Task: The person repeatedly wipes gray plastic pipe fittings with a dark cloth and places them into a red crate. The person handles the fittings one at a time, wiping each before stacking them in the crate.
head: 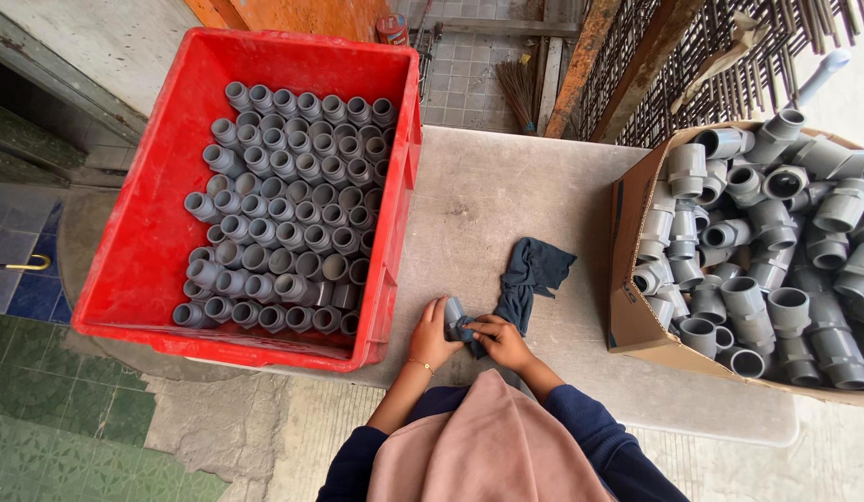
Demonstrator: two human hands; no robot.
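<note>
Left hand: my left hand (433,336) is clamped around a small grey plastic pipe fitting (453,314), fingers closed on its body so that it stands steady just above the table edge.
Right hand: my right hand (500,338) is closed on a bunched end of a dark blue cloth rag (529,276), pressing it against the fitting; the two hands meet on the piece.
Fitting: it sits between both hands at the near edge of the grey concrete tabletop (506,186), close to my body, judged to be held that way so the rag can work round it.
Rag: the loose end trails up and to the right across the table, lying flat and free of anything else.
Left of me: a red plastic crate (162,242) overhangs the table's left side, its floor packed with grey fittings standing in tidy rows (283,209), open ends up.
Right of me: an open brown cardboard box (632,279) holds larger-looking grey fittings heaped loosely (776,251), lying at all angles.
In the way: nothing lies between my hands and either container; the crate wall is just beside my left hand, the box well apart from my right.
Beyond: a straw broom (520,88) and a rusty steel mesh (692,56) stand behind the table.
</note>
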